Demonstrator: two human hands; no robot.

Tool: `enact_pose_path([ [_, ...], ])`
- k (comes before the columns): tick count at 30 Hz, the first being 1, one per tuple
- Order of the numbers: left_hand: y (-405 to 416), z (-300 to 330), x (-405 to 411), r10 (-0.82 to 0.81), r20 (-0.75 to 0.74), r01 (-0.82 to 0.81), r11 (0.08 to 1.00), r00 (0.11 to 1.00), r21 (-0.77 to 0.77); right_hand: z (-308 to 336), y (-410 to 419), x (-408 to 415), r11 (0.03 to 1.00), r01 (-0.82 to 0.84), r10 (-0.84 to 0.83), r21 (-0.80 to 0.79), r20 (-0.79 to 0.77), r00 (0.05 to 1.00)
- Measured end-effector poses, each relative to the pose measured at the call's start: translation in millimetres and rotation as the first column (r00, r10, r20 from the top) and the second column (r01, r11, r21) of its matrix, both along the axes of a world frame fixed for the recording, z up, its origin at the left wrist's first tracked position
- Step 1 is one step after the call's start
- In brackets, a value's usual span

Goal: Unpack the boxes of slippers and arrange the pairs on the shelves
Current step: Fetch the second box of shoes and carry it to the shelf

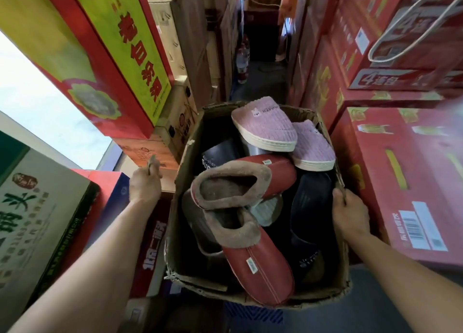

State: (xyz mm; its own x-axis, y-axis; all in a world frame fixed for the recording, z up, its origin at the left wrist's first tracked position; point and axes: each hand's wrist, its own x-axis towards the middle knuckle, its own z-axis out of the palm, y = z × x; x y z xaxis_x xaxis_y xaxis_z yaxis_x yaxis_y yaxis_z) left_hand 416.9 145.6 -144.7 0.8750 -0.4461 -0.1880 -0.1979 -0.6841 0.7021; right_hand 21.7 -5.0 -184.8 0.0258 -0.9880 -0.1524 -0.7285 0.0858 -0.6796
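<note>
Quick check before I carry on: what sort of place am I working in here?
Most likely a shop stockroom or storage aisle. Stacked red gift cartons line both sides of a narrow passage, plain cardboard boxes are piled behind, and water bottles stand on the floor.

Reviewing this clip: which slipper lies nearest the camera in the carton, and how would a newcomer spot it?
Find the open brown cardboard box in the aisle. At its near edge lies a red leather-look slipper with a brown fleece collar, toe toward the camera. Its twin lies farther back, crosswise.
</note>
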Motion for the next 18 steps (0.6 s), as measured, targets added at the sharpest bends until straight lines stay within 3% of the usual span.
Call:
enact_pose_path([
  [3,4,-17,5,0.021,-0.097,-0.016,0.999,0.995,0.052,-4,-4,-3,1.000,-0.011,0.011,0.001,-0.006,1.000],
  [8,3,-36,-2,-0.054,-0.291,0.041,0.998,0.955,-0.051,-6,-3,-4,1.000,-0.026,0.026,-0.003,0.000,1.000],
  [13,-8,-25,-24,-0.215,-0.184,0.191,0.971,0.959,-0.140,-6,-4,-4,1.000,-0.016,0.016,0.013,0.009,1.000],
  [18,-23,-42,-11,-0.262,-0.100,0.263,0.965,0.960,-0.005,-5,-3,-3,1.000,-0.011,0.011,-0.010,0.017,1.000],
])
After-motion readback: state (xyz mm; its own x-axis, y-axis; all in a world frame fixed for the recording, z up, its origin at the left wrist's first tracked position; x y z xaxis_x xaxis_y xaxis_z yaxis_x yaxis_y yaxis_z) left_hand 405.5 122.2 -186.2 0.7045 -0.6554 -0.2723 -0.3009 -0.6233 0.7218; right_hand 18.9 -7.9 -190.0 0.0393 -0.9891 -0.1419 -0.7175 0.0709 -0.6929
